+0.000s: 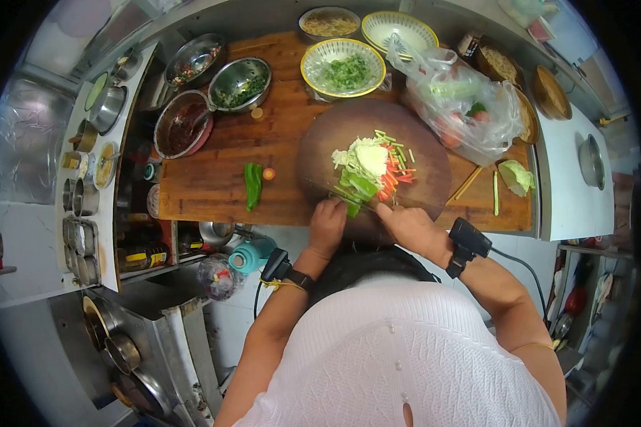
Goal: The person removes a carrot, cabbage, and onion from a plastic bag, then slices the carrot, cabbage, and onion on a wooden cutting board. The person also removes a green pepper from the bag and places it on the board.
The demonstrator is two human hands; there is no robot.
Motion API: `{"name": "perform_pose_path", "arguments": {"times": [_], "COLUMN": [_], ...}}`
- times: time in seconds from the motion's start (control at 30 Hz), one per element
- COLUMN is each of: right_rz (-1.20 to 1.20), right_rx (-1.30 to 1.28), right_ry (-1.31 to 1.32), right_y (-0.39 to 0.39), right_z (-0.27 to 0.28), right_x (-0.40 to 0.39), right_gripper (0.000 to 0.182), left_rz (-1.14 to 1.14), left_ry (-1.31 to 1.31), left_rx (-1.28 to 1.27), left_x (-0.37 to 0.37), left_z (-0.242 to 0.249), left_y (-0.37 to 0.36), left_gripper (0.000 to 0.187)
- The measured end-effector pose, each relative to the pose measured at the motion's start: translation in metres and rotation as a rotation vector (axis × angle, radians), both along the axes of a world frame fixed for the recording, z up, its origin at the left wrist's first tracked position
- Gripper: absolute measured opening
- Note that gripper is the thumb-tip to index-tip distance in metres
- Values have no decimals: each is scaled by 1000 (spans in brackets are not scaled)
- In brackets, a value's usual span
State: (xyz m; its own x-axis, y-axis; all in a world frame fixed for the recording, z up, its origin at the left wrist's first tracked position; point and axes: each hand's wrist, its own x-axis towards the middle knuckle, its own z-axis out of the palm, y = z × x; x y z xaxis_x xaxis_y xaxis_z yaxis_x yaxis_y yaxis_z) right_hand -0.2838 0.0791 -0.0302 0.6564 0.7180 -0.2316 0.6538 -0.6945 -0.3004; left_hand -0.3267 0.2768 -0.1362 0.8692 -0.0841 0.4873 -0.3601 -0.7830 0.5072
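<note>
While the fingers of the left hand (pixel 327 223) are bent and drawn together beside the cut green pepper (pixel 358 186), whether they pinch it cannot be told; the fingers of the right hand (pixel 412 226) are closed around the handle end of a thin knife (pixel 355 202), seen nearly edge-on. The pepper lies near the close side of the round chopping board (pixel 327 142), just beside shredded cabbage (pixel 369 158) and red strips (pixel 389 186). Both hands are low over that side, backs upward, the knife between them. From the wrists, each wearing a dark strapped device, the forearms spread outward toward the body, the left steeply angled, the right slanting out to its own side. The board rests on a wooden countertop (pixel 221 192).
</note>
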Motion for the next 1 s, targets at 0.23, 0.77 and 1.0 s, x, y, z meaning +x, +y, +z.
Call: {"name": "perform_pose_path", "arguments": {"times": [0.23,0.77,1.0], "right_rz": [42,38,11], "right_rx": [-21,-65,-43], "right_ry": [-9,118,107], "right_y": [-8,-9,-3], "right_z": [43,32,41], "right_x": [-9,-3,-2], "right_gripper": [14,15,16], "left_rz": [1,46,39], "left_ry": [-13,-57,-78], "left_rx": [-23,-63,-59], "left_x": [-2,0,-2], "left_z": [-3,-11,-16], "left_y": [2,0,3], "left_gripper": [16,13,14]}}
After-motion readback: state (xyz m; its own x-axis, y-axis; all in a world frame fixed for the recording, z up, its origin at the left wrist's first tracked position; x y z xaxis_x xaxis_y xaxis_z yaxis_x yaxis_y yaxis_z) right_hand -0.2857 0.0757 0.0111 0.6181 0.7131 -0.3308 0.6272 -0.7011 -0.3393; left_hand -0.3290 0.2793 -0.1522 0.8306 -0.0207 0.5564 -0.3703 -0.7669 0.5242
